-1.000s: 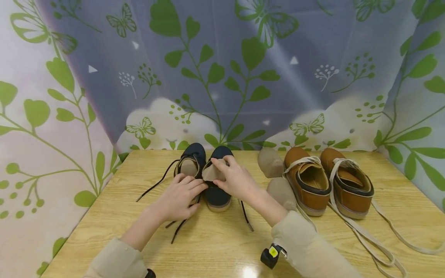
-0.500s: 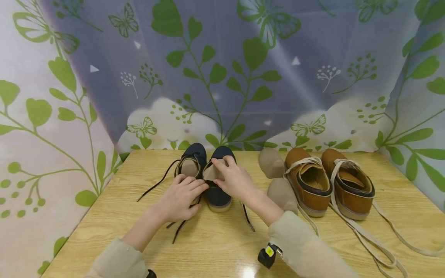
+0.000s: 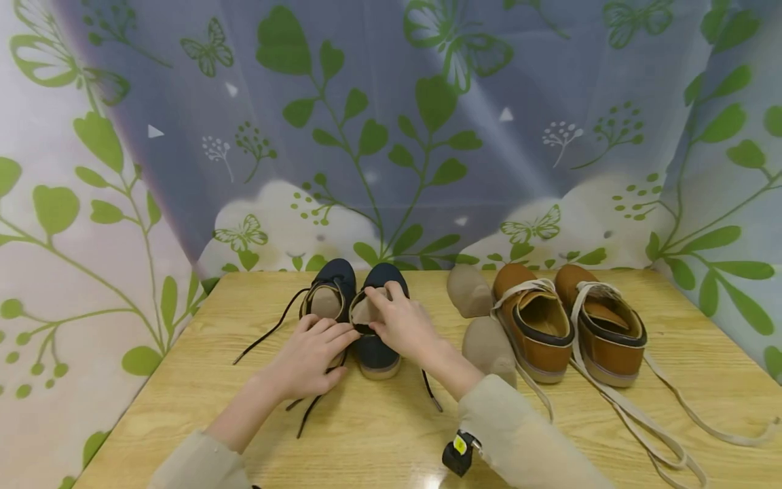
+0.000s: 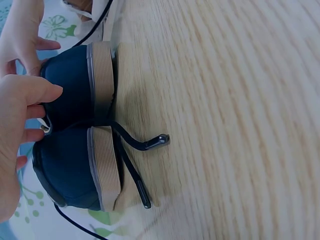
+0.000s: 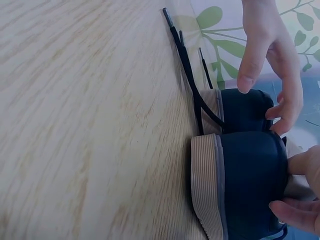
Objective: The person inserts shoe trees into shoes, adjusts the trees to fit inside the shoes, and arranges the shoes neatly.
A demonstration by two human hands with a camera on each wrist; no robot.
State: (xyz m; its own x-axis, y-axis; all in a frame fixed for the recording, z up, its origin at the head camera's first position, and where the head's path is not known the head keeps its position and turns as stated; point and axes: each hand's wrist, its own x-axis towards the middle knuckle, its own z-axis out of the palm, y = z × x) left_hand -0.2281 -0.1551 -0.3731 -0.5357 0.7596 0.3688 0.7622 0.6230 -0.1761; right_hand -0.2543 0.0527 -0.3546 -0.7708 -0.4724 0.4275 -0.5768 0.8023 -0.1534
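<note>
Two navy shoes stand side by side: the left shoe [image 3: 332, 275] with a beige insert [image 3: 324, 303] inside, and the right shoe [image 3: 379, 353]. My left hand [image 3: 308, 356] lies over the left shoe, its bent fingertips holding the collars where the shoes meet; its thumb sticks out above the heels. With thumb and fingers, my right hand [image 3: 403, 326] pinches a second beige insert [image 3: 364, 312] that sits in the opening of the right shoe. In the right wrist view, those fingers reach the collar behind the heel [image 5: 252, 180]; the insert is mostly hidden there.
Two beige inserts [image 3: 469, 288] lie one before the other on the wooden table [image 3: 366, 435]. Right of them stand two brown shoes [image 3: 550, 356] with long pale laces [image 3: 635, 421] trailing forward. Dark laces [image 3: 263, 343] spread around the navy shoes. A patterned cloth [image 3: 391, 136] hangs behind.
My right hand has pushed the beige insert lower and further into the right navy shoe. The left hand has kept its place on the shoes. The head view has tilted slightly.
</note>
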